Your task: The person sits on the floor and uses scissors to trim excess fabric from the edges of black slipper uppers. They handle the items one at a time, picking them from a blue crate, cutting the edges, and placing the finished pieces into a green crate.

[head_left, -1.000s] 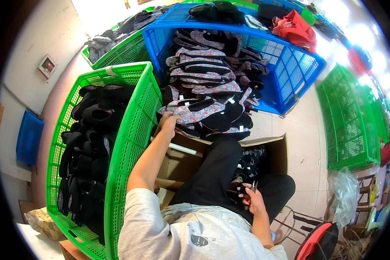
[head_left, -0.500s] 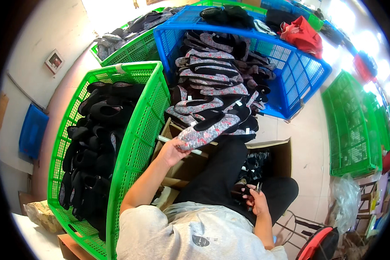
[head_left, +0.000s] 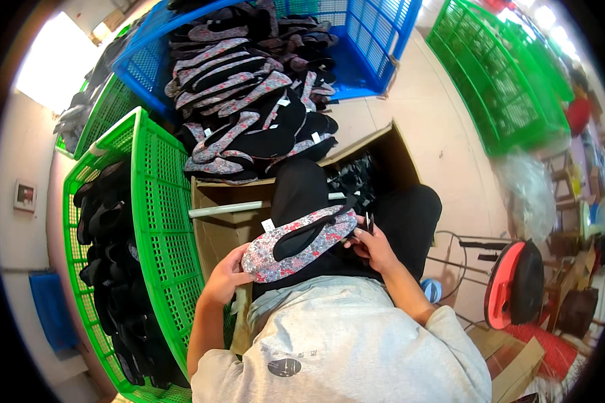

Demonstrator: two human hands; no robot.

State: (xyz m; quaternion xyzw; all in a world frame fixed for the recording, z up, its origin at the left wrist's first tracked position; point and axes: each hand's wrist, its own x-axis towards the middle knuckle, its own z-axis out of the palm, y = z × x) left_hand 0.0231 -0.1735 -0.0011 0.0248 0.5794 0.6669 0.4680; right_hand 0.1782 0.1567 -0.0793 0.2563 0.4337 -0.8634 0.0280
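A floral slipper [head_left: 296, 245], patterned in grey and red with a black-lined opening, lies obliquely above the lap of a seated person, between the two hands. The left hand [head_left: 226, 274] grips its nearer, left end, the thumb on the upper side and the fingers closed against the edge. The right hand [head_left: 373, 247] is at the far, right end, its fingers curled around a small metal tool [head_left: 369, 222] whose tips point away from the body; whether these fingers also grip the slipper cannot be told. A white tag [head_left: 268, 225] projects from the slipper's upper edge. Beneath and beyond the hands are dark trousers [head_left: 410, 215] and an open cardboard box [head_left: 212, 235], crossed by a white bar [head_left: 232, 209] that the leg partly hides; dark pieces [head_left: 351, 180] lie in the box. Beyond its far edge, similar floral slippers [head_left: 238, 84] are heaped in rows, extending into a blue crate [head_left: 370, 43]. At left, a green crate [head_left: 168, 201] contains black slippers [head_left: 111, 228]. At right, a red-and-black seat [head_left: 511, 285] stands near the person, with a clear plastic bag [head_left: 528, 191] and another green crate [head_left: 487, 77] farther off.
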